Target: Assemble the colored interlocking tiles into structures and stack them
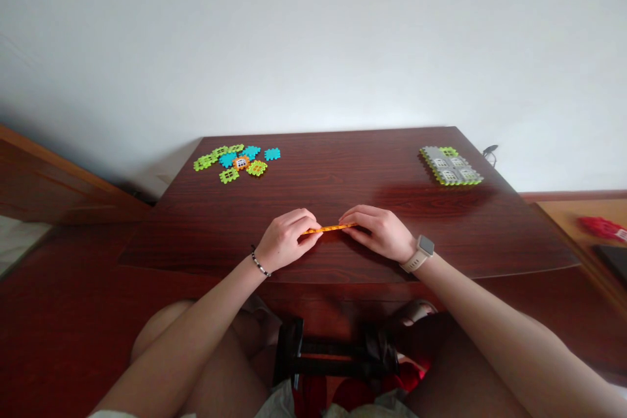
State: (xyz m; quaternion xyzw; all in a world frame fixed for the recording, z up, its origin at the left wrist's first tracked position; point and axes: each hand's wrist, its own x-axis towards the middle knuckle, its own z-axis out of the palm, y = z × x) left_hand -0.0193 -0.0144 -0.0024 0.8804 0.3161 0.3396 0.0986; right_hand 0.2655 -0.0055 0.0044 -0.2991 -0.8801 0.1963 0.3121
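Both my hands rest near the front of a dark wooden table point(343, 176) and pinch a thin flat orange plastic piece point(329, 229) between them. My left hand point(287, 240), with a beaded bracelet at the wrist, grips its left end with curled fingers. My right hand point(379, 232), with a watch on the wrist, grips its right end. The piece lies nearly flat, edge-on to me, just above the tabletop.
A loose pile of green, blue and orange interlocking tiles point(238, 161) lies at the back left. A joined grey and green panel with window pieces point(450, 166) lies at the back right. A white wall stands behind. A red object point(603, 227) lies on a side surface.
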